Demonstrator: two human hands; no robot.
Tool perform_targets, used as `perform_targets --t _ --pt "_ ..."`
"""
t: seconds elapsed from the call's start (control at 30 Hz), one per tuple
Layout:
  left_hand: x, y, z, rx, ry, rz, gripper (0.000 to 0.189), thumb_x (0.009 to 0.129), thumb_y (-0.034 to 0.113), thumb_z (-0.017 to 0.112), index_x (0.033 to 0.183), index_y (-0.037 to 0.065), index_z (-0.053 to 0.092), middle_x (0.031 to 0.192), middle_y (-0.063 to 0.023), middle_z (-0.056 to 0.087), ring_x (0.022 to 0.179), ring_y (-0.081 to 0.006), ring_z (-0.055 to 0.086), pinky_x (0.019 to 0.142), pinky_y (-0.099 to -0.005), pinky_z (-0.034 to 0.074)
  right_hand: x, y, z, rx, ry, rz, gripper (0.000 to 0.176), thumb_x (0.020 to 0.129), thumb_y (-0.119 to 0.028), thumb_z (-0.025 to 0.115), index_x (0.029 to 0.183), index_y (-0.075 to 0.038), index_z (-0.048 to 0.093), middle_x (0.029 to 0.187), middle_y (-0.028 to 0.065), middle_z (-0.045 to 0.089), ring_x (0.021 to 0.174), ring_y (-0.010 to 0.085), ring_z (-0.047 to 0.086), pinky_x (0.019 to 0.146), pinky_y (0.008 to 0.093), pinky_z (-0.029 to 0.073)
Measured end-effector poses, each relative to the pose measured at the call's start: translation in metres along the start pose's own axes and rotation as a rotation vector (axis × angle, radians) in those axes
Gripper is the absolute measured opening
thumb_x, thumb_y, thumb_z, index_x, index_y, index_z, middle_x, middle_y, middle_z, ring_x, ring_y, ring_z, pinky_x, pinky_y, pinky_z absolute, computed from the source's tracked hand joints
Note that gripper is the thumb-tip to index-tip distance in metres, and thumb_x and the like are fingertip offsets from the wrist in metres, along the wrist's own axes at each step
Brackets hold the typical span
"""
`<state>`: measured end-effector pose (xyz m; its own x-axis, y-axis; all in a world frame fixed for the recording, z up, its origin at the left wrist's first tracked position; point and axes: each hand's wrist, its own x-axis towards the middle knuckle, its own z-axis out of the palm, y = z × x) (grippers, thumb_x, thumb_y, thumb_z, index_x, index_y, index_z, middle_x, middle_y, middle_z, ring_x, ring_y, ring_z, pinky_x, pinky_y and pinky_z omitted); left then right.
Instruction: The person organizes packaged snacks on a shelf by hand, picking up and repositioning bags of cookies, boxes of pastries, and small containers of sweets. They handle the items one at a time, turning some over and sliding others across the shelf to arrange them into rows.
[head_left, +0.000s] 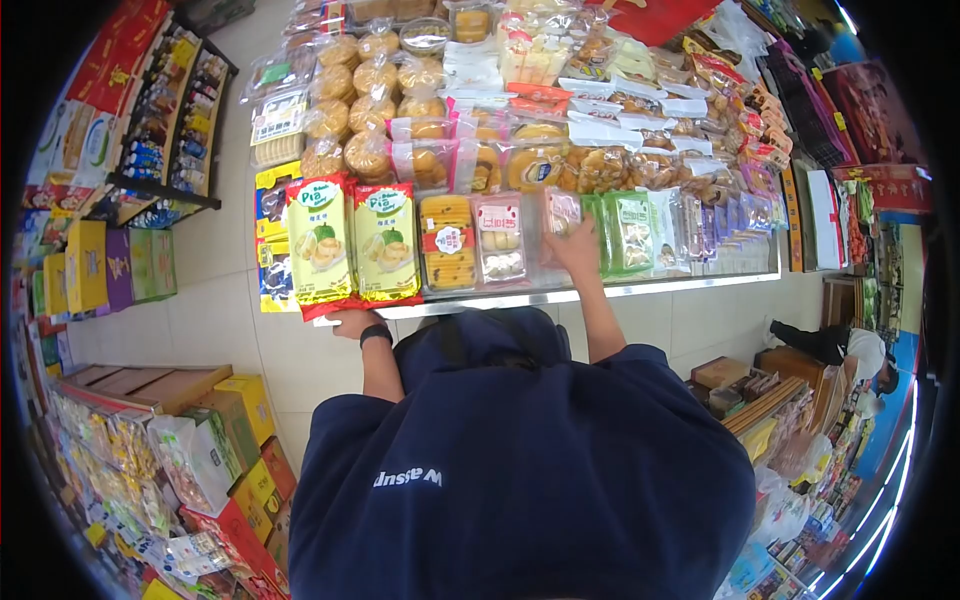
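My right hand [572, 248] has its fingers bent over a pink-labelled clear pastry pack [562, 208] in the front row of the display table. To its left lies a similar pink pack of pastries [499, 238], and to its right a green pack [632, 232]. My left hand [352, 322], with a dark band on the wrist, is at the table's front edge [480, 298]. It is just below two green-and-yellow Pia snack bags [388, 245], its fingers mostly hidden. A pack of yellow pastries [448, 242] lies between the bags and the pink packs.
Rows of bagged round cakes [375, 80] and buns [600, 165] fill the table behind. A bottle rack [185, 120] stands at left. Stacked boxes [250, 405] are at lower left, and more goods [760, 400] at lower right. Another person [865, 350] is at far right.
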<state>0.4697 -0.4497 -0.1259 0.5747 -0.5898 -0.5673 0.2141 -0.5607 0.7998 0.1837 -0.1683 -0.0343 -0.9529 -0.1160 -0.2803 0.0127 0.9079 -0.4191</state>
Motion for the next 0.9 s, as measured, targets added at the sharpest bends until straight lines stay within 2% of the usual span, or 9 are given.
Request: perform_targets --t 0.17,0.27,0.47,0.53,0.63,0.7,0.83,0.9 --pt "0.008 -0.009 0.003 0.008 0.020 0.024 0.071 0.101 0.052 0.043 0.125 -0.014 0.053 0.119 -0.0280 0.066 0.100 -0.0397 0.069 0.081 -0.0473 0.060 -0.052 -0.050 -0.028 0.065 0.072 -0.302 0.107 0.069 -0.044 0.082 0.149 0.001 0.028 0.130 0.0333 0.045 0.116 0.0493 0.056 0.096 0.0511 0.050" --pt "0.008 -0.004 -0.002 0.062 -0.035 -0.012 0.071 0.102 0.051 0.043 0.126 -0.014 0.053 0.121 -0.0289 0.065 0.102 -0.0407 0.069 0.083 -0.0475 0.060 -0.080 -0.080 -0.019 0.074 -0.030 -0.290 0.101 0.069 -0.041 0.083 0.146 0.003 0.034 0.127 0.0311 0.047 0.111 0.0492 0.057 0.095 0.0513 0.051" --pt "0.010 -0.007 0.003 -0.028 -0.004 0.003 0.068 0.102 0.050 0.043 0.127 -0.012 0.055 0.123 -0.0271 0.065 0.103 -0.0389 0.068 0.086 -0.0483 0.059 -0.082 -0.081 0.020 -0.069 -0.054 -0.332 0.099 0.072 -0.043 0.081 0.146 0.001 0.034 0.117 0.0272 0.048 0.107 0.0474 0.058 0.090 0.0512 0.053" --pt "-0.006 0.004 0.000 -0.001 -0.010 -0.030 0.067 0.102 0.050 0.043 0.127 -0.011 0.055 0.125 -0.0270 0.064 0.105 -0.0385 0.068 0.086 -0.0478 0.059 -0.082 -0.086 0.020 -0.109 -0.064 -0.349 0.095 0.074 -0.043 0.079 0.146 0.000 0.034 0.119 0.0266 0.046 0.107 0.0461 0.057 0.086 0.0517 0.054" --pt "0.009 -0.005 -0.002 0.073 -0.062 -0.031 0.063 0.104 0.050 0.041 0.135 -0.005 0.044 0.125 -0.0261 0.062 0.106 -0.0397 0.066 0.086 -0.0495 0.060 -0.087 -0.084 0.029 -0.148 -0.020 -0.409 0.095 0.077 -0.046 0.078 0.147 0.000 0.033 0.122 0.0260 0.045 0.107 0.0448 0.057 0.084 0.0526 0.054" --pt "0.030 -0.022 0.000 0.094 -0.052 0.038 0.060 0.104 0.048 0.042 0.132 -0.005 0.046 0.123 -0.0259 0.063 0.104 -0.0402 0.067 0.084 -0.0500 0.060 -0.089 -0.083 0.028 -0.147 -0.030 -0.429 0.097 0.078 -0.049 0.077 0.148 0.000 0.032 0.125 0.0265 0.045 0.108 0.0455 0.056 0.085 0.0535 0.054" --pt "0.047 -0.035 0.000 -0.018 -0.073 0.070 0.063 0.104 0.048 0.047 0.127 -0.010 0.047 0.120 -0.0260 0.062 0.100 -0.0372 0.066 0.085 -0.0493 0.059 -0.094 -0.075 0.014 -0.091 -0.089 -0.419 0.099 0.079 -0.051 0.077 0.149 0.000 0.031 0.134 0.0296 0.042 0.115 0.0494 0.054 0.088 0.0549 0.053" --pt "0.042 -0.032 0.000 0.022 -0.051 0.068 0.066 0.103 0.049 0.041 0.130 -0.010 0.053 0.125 -0.0259 0.064 0.105 -0.0406 0.067 0.085 -0.0495 0.058 -0.092 -0.060 0.005 -0.057 -0.086 -0.414 0.097 0.080 -0.051 0.076 0.149 0.000 0.032 0.138 0.0305 0.042 0.118 0.0499 0.054 0.090 0.0542 0.052"
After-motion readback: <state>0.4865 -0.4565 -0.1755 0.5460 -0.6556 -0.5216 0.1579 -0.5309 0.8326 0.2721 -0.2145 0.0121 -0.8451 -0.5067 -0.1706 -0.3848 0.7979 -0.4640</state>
